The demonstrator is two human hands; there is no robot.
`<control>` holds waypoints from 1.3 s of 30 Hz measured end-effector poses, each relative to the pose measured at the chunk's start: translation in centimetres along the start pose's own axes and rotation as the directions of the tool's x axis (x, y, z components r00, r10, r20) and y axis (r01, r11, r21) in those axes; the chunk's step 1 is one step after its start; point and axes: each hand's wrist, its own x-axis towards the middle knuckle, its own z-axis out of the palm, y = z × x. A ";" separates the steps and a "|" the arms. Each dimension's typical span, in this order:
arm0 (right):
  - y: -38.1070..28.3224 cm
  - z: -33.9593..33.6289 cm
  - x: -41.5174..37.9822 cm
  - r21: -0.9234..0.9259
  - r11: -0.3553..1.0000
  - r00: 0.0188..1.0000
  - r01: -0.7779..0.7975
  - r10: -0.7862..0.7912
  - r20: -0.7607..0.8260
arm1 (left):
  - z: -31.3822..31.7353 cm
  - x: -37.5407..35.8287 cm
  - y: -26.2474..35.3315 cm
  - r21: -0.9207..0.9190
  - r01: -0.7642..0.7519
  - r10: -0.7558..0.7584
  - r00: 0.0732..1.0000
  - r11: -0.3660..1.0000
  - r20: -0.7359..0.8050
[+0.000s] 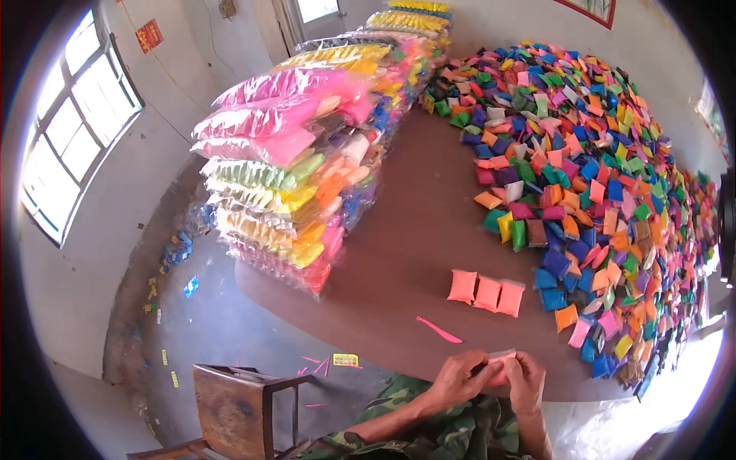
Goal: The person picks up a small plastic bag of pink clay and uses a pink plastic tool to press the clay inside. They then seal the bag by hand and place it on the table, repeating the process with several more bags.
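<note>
At the table's front edge, my left hand point(460, 379) and my right hand point(527, 380) are both closed, pinching a small coral-pink packet point(500, 374) between them. Fingers cover much of the packet, and its pale top edge shows between the fingertips. Just beyond my hands lies a pink plastic knife point(439, 330), flat on the brown table point(414, 199). Farther back, three coral-pink packets point(487, 293) rest side by side in a row.
A large heap of small multicoloured packets point(583, 192) covers the table's right side. Tall stacks of filled clear bags point(284, 153) stand along the left edge. A wooden stool point(234, 410) is at lower left, near pink pieces point(326, 366) and a yellow card point(346, 359) on the floor.
</note>
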 end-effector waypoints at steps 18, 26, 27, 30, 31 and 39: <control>-1.4 5.5 1.1 -0.132 0.987 0.991 0.096 -0.082 0.108 | -6.4 0.3 3.4 0.023 0.128 -0.126 0.990 0.992 -0.056; -1.1 -0.2 0.5 -0.284 0.957 0.991 0.064 -0.026 0.134 | -2.7 1.1 2.7 -0.133 0.263 -0.246 0.960 0.956 0.131; -1.9 -0.6 0.6 -0.291 0.955 0.989 0.054 -0.012 0.145 | -2.1 1.0 2.4 -0.124 0.233 -0.217 0.968 0.965 0.127; -1.6 -0.7 0.4 -0.087 0.994 0.993 -0.060 0.069 0.100 | -1.8 0.8 1.8 -0.077 0.261 -0.246 0.955 0.962 0.164; -1.3 -0.8 0.2 0.019 0.994 0.991 -0.109 0.107 0.079 | -1.7 0.7 1.8 -0.061 0.288 -0.273 0.944 0.956 0.183; 0.0 -3.7 -0.2 -0.158 0.983 0.981 0.096 -0.066 0.184 | 0.0 1.6 3.7 -0.025 0.202 -0.196 0.970 0.979 0.141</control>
